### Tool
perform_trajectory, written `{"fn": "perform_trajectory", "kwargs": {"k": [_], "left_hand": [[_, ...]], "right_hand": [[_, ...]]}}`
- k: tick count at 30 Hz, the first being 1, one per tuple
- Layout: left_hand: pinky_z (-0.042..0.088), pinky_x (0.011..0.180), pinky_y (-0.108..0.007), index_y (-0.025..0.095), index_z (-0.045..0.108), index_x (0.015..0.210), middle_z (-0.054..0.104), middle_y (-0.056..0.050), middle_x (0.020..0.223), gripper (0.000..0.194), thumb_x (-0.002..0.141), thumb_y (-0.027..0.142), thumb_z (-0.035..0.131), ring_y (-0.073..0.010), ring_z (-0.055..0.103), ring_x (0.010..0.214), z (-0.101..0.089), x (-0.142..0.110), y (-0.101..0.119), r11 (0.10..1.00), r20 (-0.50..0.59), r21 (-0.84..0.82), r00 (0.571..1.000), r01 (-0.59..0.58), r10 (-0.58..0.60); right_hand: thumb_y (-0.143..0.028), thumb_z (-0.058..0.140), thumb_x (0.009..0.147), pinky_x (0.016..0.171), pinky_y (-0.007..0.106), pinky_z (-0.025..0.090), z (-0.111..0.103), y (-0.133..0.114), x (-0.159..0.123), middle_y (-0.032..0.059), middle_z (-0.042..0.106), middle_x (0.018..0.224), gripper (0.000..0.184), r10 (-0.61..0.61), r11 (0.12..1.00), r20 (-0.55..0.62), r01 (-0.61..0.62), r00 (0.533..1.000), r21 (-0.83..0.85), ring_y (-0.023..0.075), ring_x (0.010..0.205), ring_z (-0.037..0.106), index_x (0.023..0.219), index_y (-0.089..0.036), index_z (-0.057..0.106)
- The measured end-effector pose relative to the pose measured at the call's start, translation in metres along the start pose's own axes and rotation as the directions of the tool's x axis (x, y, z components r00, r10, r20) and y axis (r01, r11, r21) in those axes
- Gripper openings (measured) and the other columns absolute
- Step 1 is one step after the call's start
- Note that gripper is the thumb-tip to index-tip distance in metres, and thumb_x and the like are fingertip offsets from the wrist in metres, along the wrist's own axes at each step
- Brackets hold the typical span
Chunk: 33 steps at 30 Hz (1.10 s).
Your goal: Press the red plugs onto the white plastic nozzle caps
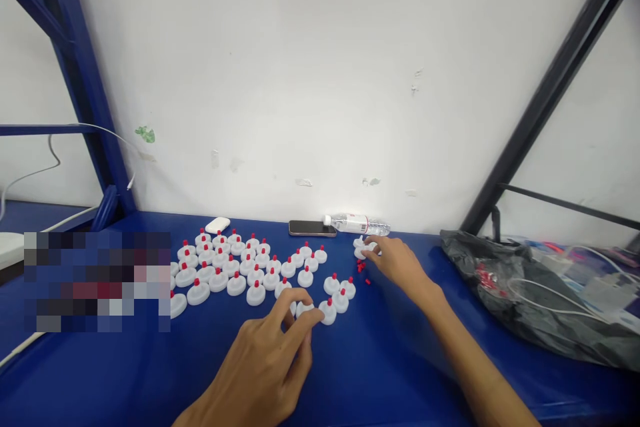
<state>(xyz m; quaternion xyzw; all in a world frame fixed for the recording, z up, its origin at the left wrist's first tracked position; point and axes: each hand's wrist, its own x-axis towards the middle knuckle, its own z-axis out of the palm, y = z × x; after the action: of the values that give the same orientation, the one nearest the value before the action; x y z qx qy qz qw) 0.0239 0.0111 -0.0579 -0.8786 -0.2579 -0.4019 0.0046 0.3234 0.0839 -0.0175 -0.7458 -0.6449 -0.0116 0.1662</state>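
Observation:
My left hand [265, 353] is in the front middle, its thumb and index finger curled round a white plastic cap [304, 309] that they partly hide. Touching or close beside it stands a white cap with a red tip [328, 312]. Farther back on the right, my right hand [400, 263] has its fingertips closed on a white cap at the edge of a small group of white caps [359, 252], where no red tips show. Small red tips [361, 267] lie loose just in front of that group. Many red-tipped white caps [237, 283] stand upright to the left.
Along the wall lie a phone [313, 229], a clear plastic bottle [356, 223] on its side and a white case [217, 225]. A black plastic bag [530, 320] with red pieces and cables covers the right of the blue table [150, 373]. Blurred blocks hide the left part.

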Motion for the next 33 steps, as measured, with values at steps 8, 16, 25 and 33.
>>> {"fn": "perform_trajectory", "kwargs": {"k": [8,16,25,33], "left_hand": [[0.045,0.050,-0.023,0.024,0.056,0.129,0.060,-0.009,0.121,0.037,0.099,0.008,0.040,-0.0098,0.065,0.068,-0.001,0.001,0.000,1.000,0.003,0.025,1.000,-0.002,0.002],[0.050,0.050,-0.023,0.023,0.054,0.135,0.065,-0.009,0.119,0.036,0.101,0.017,0.042,-0.0105,0.069,0.066,-0.001,0.001,0.001,0.998,-0.048,0.062,0.999,0.025,-0.022],[0.056,0.068,-0.023,0.020,0.061,0.126,0.077,-0.006,0.111,0.024,0.103,0.023,0.055,-0.0161,0.077,0.094,-0.007,-0.003,0.000,0.971,-0.234,0.205,0.957,-0.125,0.173],[0.048,0.048,-0.024,0.023,0.059,0.127,0.069,-0.005,0.115,0.025,0.104,0.021,0.049,-0.0116,0.072,0.070,0.003,0.001,-0.004,0.995,-0.125,0.098,0.992,-0.024,0.036]], "right_hand": [[-0.029,0.062,0.098,0.068,0.028,0.040,0.010,-0.007,0.006,0.0081,0.080,0.098,0.018,0.028,1.000,-0.081,-0.028,0.996,0.005,0.0259,0.092,0.074,0.111,-0.021,0.072],[-0.039,0.060,0.098,0.072,0.029,0.049,-0.027,-0.027,-0.027,0.0047,0.080,0.092,0.025,0.015,0.980,-0.150,0.015,0.989,0.197,0.0222,0.084,0.073,0.094,-0.023,0.078],[-0.047,0.079,0.083,0.059,0.027,0.048,-0.043,-0.096,-0.120,0.0008,0.080,0.075,0.021,-0.294,0.627,0.156,0.068,0.943,0.776,0.0180,0.064,0.067,0.085,-0.027,0.084],[-0.034,0.064,0.093,0.079,0.036,0.051,-0.016,-0.010,-0.070,0.0068,0.081,0.097,0.020,0.117,0.953,-0.016,-0.108,0.993,0.285,0.0297,0.090,0.075,0.104,-0.024,0.077]]}}
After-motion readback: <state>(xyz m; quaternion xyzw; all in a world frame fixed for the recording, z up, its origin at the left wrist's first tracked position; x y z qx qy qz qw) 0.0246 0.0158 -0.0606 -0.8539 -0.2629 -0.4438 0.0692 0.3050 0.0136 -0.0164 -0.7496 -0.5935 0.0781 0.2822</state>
